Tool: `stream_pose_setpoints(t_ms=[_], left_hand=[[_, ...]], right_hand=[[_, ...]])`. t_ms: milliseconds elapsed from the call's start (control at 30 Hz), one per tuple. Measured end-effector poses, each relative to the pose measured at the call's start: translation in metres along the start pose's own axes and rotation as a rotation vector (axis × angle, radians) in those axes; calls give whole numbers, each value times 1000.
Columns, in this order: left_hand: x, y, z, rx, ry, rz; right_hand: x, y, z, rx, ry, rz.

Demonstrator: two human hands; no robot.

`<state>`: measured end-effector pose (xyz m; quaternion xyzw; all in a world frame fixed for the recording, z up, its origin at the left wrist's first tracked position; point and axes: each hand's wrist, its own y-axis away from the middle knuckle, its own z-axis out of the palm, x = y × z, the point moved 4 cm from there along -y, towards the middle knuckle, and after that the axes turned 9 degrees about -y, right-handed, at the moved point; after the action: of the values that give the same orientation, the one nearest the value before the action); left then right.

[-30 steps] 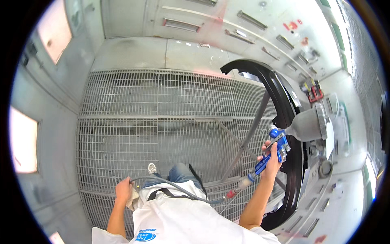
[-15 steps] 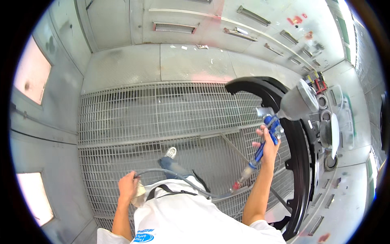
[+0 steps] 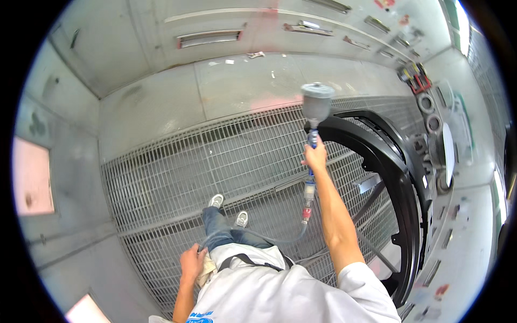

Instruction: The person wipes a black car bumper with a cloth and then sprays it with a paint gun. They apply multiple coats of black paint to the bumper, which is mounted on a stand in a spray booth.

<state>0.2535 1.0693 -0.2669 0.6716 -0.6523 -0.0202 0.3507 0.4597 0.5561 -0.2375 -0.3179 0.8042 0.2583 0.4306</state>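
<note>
Right hand (image 3: pixel 316 155) grips spray gun (image 3: pixel 313 138) | left hand (image 3: pixel 192 261) closed on hose (image 3: pixel 295 238) | black bumper (image 3: pixel 399 196) toward grating's (image 3: pixel 161 183) right edge | careless swing could knock cup (image 3: pixel 316 103) against bumper

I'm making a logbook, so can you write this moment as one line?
right hand: holding spray gun | left hand: holding hose | black bumper: on person's right side

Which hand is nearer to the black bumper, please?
Right. The right hand, on the spray gun, is near the far end of the bumper; the left hand is farther away, beside the waist.
</note>
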Motion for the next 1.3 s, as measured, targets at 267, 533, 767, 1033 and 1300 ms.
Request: stream_pose_setpoints(t_ms=[267,533,767,1033,1300], left_hand=[[-8,-93,-47,-246,-140,117],[6,-162,-69,-348,-225,236],[39,-197,-63,-402,-268,408],[109,-186,-25,-512,-393,666],[192,-109,69,-539,-596,953]], right_hand=[[-4,-33,64,3,412,48],[-55,27,24,181,205,-70],[-107,120,-124,514,-118,-6],[-109,242,-274,797,-558,104],[-37,404,-402,991,-721,139]])
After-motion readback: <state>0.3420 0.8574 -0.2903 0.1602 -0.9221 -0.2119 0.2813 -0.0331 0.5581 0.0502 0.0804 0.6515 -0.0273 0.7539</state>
